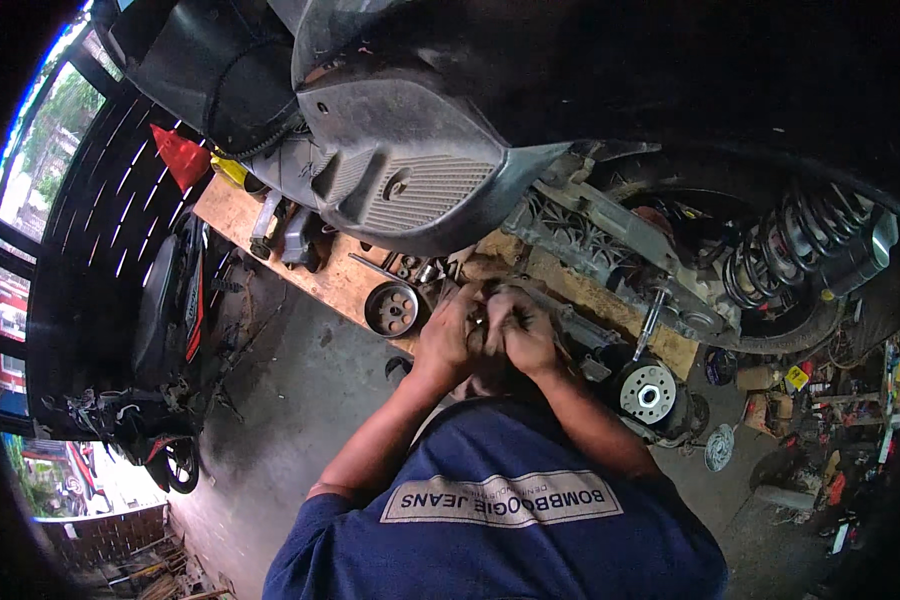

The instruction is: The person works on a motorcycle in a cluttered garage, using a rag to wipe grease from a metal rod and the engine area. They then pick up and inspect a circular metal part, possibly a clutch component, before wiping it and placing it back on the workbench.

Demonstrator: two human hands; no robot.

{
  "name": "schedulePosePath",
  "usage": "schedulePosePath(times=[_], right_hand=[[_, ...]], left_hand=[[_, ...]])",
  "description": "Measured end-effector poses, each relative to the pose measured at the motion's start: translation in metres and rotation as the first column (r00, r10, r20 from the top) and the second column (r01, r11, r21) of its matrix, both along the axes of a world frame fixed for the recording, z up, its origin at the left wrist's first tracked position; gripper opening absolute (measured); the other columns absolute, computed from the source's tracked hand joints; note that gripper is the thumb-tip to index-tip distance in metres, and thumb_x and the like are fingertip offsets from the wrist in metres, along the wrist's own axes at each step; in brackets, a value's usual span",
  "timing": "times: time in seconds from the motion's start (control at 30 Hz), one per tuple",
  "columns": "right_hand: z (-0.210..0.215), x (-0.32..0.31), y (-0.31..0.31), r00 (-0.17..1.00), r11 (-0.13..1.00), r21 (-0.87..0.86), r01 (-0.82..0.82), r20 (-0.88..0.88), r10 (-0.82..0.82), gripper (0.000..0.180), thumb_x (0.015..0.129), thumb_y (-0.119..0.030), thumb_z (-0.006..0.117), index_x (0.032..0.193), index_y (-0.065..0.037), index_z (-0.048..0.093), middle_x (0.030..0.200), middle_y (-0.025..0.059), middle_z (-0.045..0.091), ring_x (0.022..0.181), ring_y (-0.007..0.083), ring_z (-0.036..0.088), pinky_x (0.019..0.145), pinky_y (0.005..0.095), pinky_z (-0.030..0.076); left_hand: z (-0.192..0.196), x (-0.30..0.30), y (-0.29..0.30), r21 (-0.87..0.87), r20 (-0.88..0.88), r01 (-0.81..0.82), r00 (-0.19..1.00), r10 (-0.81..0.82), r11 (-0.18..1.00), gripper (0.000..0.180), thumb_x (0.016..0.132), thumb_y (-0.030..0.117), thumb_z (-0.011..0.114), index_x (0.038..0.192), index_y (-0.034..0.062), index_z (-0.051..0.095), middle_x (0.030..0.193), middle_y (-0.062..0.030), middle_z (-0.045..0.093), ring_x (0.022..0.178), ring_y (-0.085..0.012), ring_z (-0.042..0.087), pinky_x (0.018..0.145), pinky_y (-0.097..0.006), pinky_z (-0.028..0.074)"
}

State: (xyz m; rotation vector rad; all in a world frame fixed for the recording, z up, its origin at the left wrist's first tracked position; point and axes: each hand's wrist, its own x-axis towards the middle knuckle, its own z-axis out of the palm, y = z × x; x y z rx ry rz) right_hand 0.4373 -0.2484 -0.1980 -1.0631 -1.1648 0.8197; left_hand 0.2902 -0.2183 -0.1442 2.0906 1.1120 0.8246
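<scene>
Both hands are close together in front of my body, above the wooden board and below the scooter's opened engine case (570, 240). My left hand (452, 335) has its fingers curled inward. My right hand (522, 325) faces it, fingers bent and slightly blurred. Whatever is between them is small and mostly covered by the fingers, so I cannot tell its kind. Left of my left hand lies a round metal clutch bell (391, 310) with holes in its face. Small metal parts (425, 270) and a thin rod (374, 268) lie just beyond it on the wooden board (345, 290).
The scooter's grey footrest panel (410, 190) overhangs the board. To the right are a silver socket tool (652, 322), a round pulley assembly (648, 392), a coil spring shock (795, 245) and the rear wheel (770, 345). Clutter (820, 430) covers the far right floor; another motorbike (170, 310) stands left.
</scene>
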Motion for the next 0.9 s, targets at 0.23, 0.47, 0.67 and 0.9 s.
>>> schedulePosePath(times=[0.23,0.47,0.67,0.9], right_hand=[[0.023,-0.002,-0.006,0.996,0.872,-0.488,-0.051,-0.094,0.006,0.027,0.102,-0.018,0.043,0.112,0.0,0.061,0.109,0.013,0.063,0.105,0.0218,0.058,0.091,0.0326,0.045],[0.005,-0.004,-0.007,0.995,0.996,-0.087,0.006,0.103,0.003,0.017,0.094,-0.009,0.048,0.108,-0.002,0.055,0.101,0.0162,0.06,0.096,0.0334,0.059,0.089,0.0397,0.046],[0.032,-0.01,-0.015,0.898,0.992,-0.06,0.112,0.435,-0.075,0.021,0.091,-0.009,0.05,0.111,-0.002,0.05,0.101,0.0196,0.059,0.096,0.0381,0.059,0.088,0.0412,0.046],[0.017,-0.003,0.0,0.973,0.857,-0.515,0.016,-0.191,-0.133,0.033,0.101,-0.027,0.04,0.111,-0.003,0.061,0.105,0.0137,0.065,0.095,0.0298,0.063,0.083,0.0408,0.05]], left_hand=[[-0.028,-0.018,-0.002,0.125,-0.02,0.11,0.994,-0.108,0.986,0.046,0.074,0.007,0.067,0.118,0.0032,0.056,0.11,-0.0214,0.061,0.103,-0.0415,0.058,0.088,-0.044,0.049],[-0.013,-0.008,-0.005,-0.037,0.045,-0.035,0.998,0.037,0.999,0.024,0.085,0.014,0.063,0.103,-0.0012,0.06,0.096,-0.0221,0.066,0.092,-0.0437,0.062,0.079,-0.042,0.051],[-0.038,-0.006,0.0,-0.317,0.277,-0.047,0.951,0.14,0.947,0.027,0.094,0.022,0.056,0.104,-0.0023,0.063,0.099,-0.0276,0.065,0.095,-0.0435,0.063,0.08,-0.041,0.05],[-0.015,-0.003,-0.003,0.154,-0.025,0.105,0.994,-0.102,0.982,0.031,0.084,0.013,0.065,0.112,0.0017,0.059,0.109,-0.0226,0.06,0.102,-0.0419,0.058,0.086,-0.044,0.048]])
